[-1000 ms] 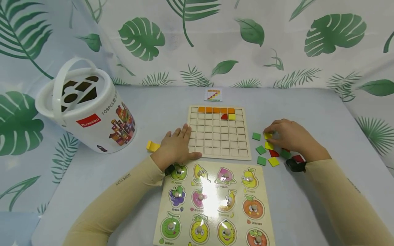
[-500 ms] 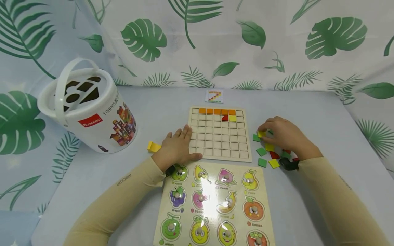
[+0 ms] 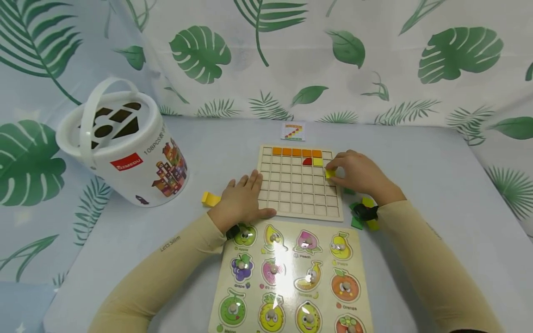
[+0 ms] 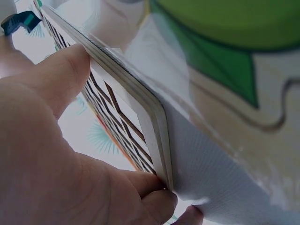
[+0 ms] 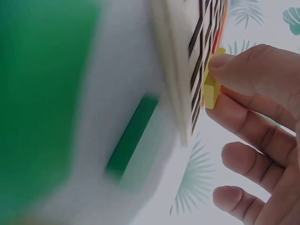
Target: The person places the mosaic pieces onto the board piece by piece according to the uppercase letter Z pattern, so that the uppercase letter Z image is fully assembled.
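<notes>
My right hand pinches a yellow square tile between thumb and fingertips, over the right edge of the wooden grid board. In the board's top row lies a line of orange tiles. Below its right end sit a red quarter-round tile and another yellow tile. My left hand lies with straight fingers against the board's left side, its thumb at the near corner. In the left wrist view the thumb and fingertips touch the edge of the board.
A fruit knob puzzle lies in front of the board. Loose green tiles and yellow ones lie partly under my right wrist. A pattern card is behind the board. At left stand a white bucket and a yellow block.
My right hand has picked the yellow tile from the loose pile and carried it left to the board's right edge. The left hand has stayed on the board.
</notes>
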Motion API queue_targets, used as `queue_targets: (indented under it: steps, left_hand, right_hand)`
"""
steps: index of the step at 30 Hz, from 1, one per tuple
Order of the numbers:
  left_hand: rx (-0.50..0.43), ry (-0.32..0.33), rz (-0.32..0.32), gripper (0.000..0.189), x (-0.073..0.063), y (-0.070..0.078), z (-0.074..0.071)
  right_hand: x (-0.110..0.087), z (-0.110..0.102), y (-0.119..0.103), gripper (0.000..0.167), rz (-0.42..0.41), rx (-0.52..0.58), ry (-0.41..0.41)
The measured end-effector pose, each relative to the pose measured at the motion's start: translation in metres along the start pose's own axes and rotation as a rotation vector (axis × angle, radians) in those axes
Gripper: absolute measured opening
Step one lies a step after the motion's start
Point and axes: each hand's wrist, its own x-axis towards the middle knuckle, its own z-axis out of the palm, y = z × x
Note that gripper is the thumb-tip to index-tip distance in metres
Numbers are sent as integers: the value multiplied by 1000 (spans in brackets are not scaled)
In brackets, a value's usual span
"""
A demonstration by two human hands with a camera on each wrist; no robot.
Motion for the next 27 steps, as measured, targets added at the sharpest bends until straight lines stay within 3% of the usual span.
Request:
queue_targets:
  steps: [12,27]
  left_hand:
    - [6,-5,-1,111,2,1,1]
    - [-12,10,1,110,0,-1,1]
  right_hand:
    - [39,7,-26,27,-50,5,-36]
    - [49,11,-32,26,-84,-9,-48]
